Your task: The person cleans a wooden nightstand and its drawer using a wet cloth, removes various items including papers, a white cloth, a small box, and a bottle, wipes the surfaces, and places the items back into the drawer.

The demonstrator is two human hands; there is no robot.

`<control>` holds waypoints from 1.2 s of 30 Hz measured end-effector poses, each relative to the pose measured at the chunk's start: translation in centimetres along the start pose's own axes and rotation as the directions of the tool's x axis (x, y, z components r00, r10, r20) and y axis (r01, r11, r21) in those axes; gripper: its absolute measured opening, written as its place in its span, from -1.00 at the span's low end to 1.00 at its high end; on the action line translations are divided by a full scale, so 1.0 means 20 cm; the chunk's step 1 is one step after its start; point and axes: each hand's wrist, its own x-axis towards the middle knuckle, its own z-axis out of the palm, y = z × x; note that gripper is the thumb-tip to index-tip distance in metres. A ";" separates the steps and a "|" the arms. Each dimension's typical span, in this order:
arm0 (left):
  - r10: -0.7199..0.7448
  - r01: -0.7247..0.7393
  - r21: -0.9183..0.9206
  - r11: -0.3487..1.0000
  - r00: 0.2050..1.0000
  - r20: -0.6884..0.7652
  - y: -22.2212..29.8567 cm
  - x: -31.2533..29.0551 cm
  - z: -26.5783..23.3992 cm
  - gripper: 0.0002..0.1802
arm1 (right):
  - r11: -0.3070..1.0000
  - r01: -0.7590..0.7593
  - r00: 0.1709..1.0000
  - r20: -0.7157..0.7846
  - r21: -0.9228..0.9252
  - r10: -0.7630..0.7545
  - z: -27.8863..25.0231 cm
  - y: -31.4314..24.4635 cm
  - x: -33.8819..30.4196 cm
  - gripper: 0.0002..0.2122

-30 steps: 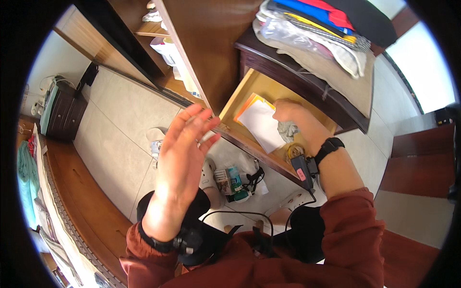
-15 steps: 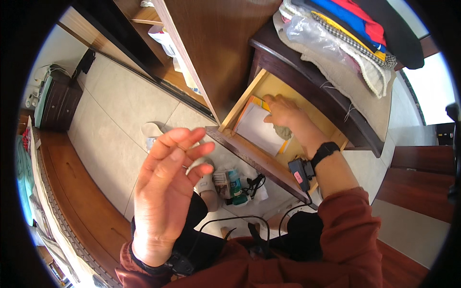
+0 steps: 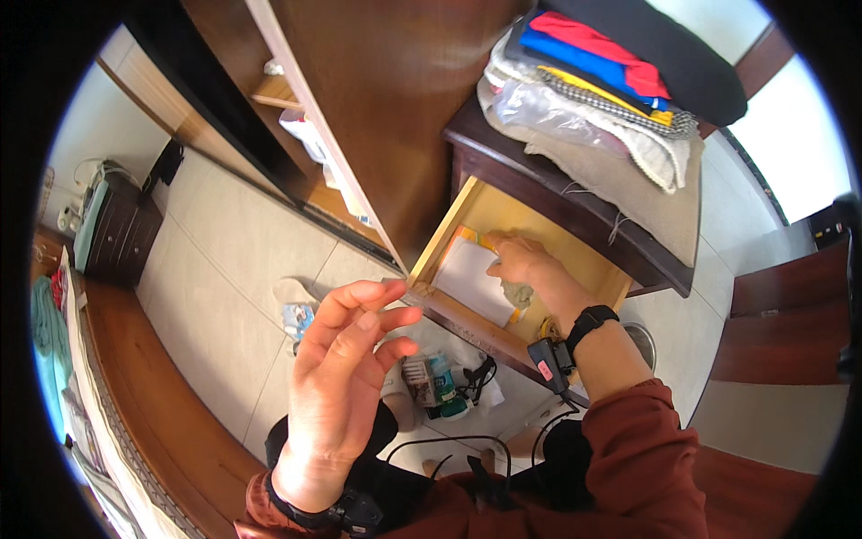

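Observation:
My right hand (image 3: pixel 523 260) reaches into a pulled-out wooden drawer (image 3: pixel 557 217). Thumb and fingers are apart, touching or just above a white sheet of paper (image 3: pixel 470 280) that lies on something orange and yellow-edged. A crumpled grey-green bundle (image 3: pixel 515 295) shows just below the palm, beside the paper; it looks loose rather than gripped. My left hand (image 3: pixel 346 364) is raised in front of the drawer, palm turned inward, fingers bent and apart with nothing in them.
Folded clothes (image 3: pixel 597 81) and a plastic bag lie on the dark cabinet top (image 3: pixel 539 166). A tall wooden panel (image 3: pixel 377 99) stands beside the drawer. Below are a slipper (image 3: pixel 294 296), a green bottle (image 3: pixel 446 386) and a black cable (image 3: pixel 449 440). A wooden bed frame (image 3: pixel 135 377) runs along the left.
The whole view has shifted, so the drawer and clothes sit lower and farther left. My right hand stays over the paper, and my left hand remains raised with its fingers apart.

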 end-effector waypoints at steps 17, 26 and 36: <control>-0.041 -0.097 0.508 0.856 0.966 0.254 -0.42 0.10 0.11 -0.82 | -0.787 0.072 0.959 0.173 0.612 0.223 -0.10 0.23 -0.99 -0.61; 0.270 -0.865 0.500 0.044 0.492 0.828 -0.62 0.31 0.56 -0.84 | -0.724 0.663 0.744 -0.285 0.193 0.605 -0.36 0.67 -1.35 -0.68; -0.003 -0.852 0.395 -0.344 0.422 0.907 -1.03 0.52 1.09 -0.50 | -0.736 0.675 0.700 -0.267 -0.055 0.662 -0.36 0.76 -1.47 -0.73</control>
